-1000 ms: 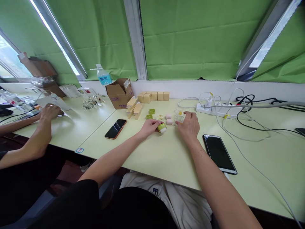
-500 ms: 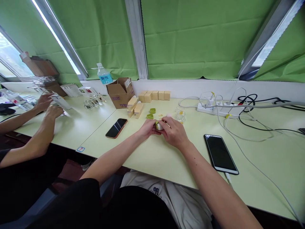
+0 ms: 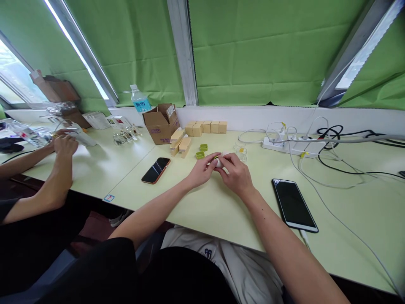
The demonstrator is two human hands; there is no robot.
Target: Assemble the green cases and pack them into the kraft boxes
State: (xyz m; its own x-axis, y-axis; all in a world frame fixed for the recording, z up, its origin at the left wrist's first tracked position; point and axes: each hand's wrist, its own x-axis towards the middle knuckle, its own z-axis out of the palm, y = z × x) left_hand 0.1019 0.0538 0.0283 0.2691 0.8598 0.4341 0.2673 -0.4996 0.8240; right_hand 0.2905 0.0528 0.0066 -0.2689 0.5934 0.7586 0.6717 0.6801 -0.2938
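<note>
Both of my hands meet over the pale table, fingers closed around one small rounded white piece (image 3: 218,163) with a bit of yellow-green on it. My left hand (image 3: 200,173) pinches it from the left, and my right hand (image 3: 236,174) grips its right side. Fingers cover most of the piece, so its exact kind is unclear. Just beyond my left hand sit two small green open-topped pieces (image 3: 200,155). Small clear plastic pieces with yellow bits (image 3: 241,151) lie behind my right hand, partly covered by it.
A phone (image 3: 155,170) lies to the left, a cabled phone (image 3: 295,205) to the right. Small tan boxes (image 3: 206,127) and a cardboard box (image 3: 160,124) stand behind. Cables run from a power strip (image 3: 284,145). At far left, a co-worker's hands (image 3: 65,143) handle something white.
My hands have shifted slightly and the white piece is turned, with less of its yellow-green part showing. My left fingers have come up over it. The co-worker's hands have moved closer together.
</note>
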